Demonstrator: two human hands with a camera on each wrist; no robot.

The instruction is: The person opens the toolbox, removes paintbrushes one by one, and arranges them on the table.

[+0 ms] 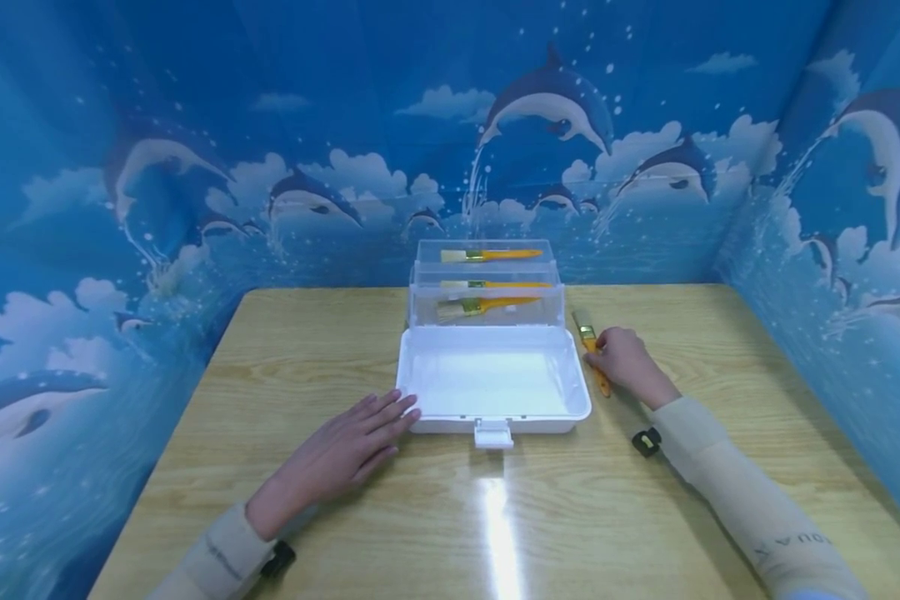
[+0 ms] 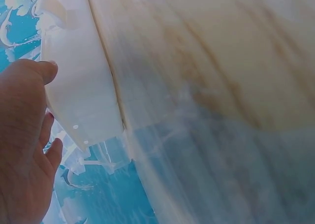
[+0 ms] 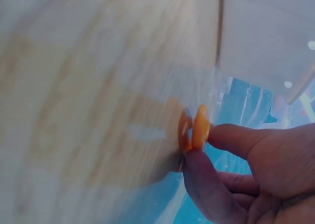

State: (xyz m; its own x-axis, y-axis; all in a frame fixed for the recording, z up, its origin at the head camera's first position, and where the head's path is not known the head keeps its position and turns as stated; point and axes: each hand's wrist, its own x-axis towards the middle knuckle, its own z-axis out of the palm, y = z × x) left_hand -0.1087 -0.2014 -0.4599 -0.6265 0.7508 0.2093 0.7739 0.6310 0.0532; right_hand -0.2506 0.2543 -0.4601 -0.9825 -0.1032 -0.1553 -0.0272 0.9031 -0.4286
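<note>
An opened white plastic box (image 1: pixel 450 425) with clear tiered trays (image 1: pixel 427 310) stands at the middle of the table. My left hand (image 1: pixel 337 454) lies at its front left corner, fingers straight and touching the rim; the left wrist view shows it beside the box's side wall (image 2: pixel 81 76). To the right of the box, my right hand (image 1: pixel 630 363) pinches a paintbrush (image 1: pixel 587 333) by its orange handle, bristles pointing away. In the right wrist view, thumb and fingers are on the handle's end (image 3: pixel 200 128), just above the table. Several similar paintbrushes, including one with pale bristles (image 1: pixel 453 309), lie in the trays.
The wooden table (image 1: pixel 307 350) runs back to a blue dolphin-printed curtain (image 1: pixel 360 100), which also hangs along both sides. A white latch (image 1: pixel 493 434) sticks out from the box's front. A dark strap piece (image 1: pixel 647 442) is at the right wrist.
</note>
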